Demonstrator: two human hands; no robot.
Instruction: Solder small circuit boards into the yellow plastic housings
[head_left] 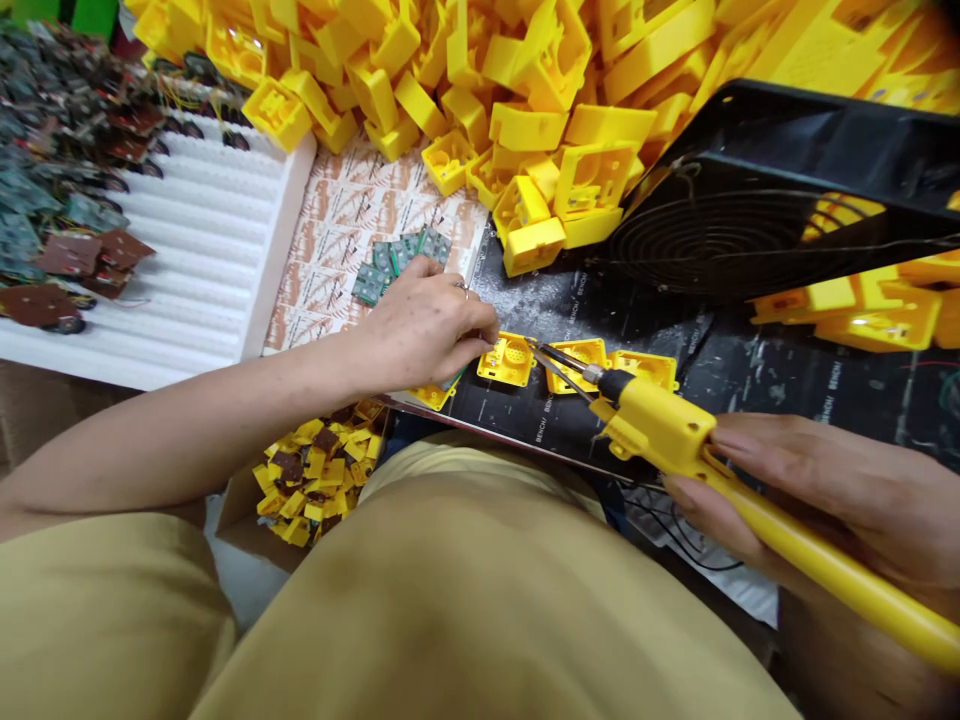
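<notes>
My left hand (431, 325) is closed, its thumb and index finger pinched at the left edge of a small open yellow plastic case (508, 362) on the black bench. My right hand (817, 490) grips a yellow-handled soldering iron (667, 425) with a black collar. The metal tip reaches the right side of that case. Two more open yellow cases, one partly behind the iron (585, 352) and another (646, 370), lie to the right in a row. Under my left wrist, another yellow case (433, 396) shows in part. Green circuit boards (401, 260) lie just beyond my left hand.
Yellow cases (540, 60) are heaped at the back. A black fan (750, 200) stands at the right. On the left, a white foam tray (217, 250) bears boards with wires. Below the bench edge is a box of yellow parts (322, 475).
</notes>
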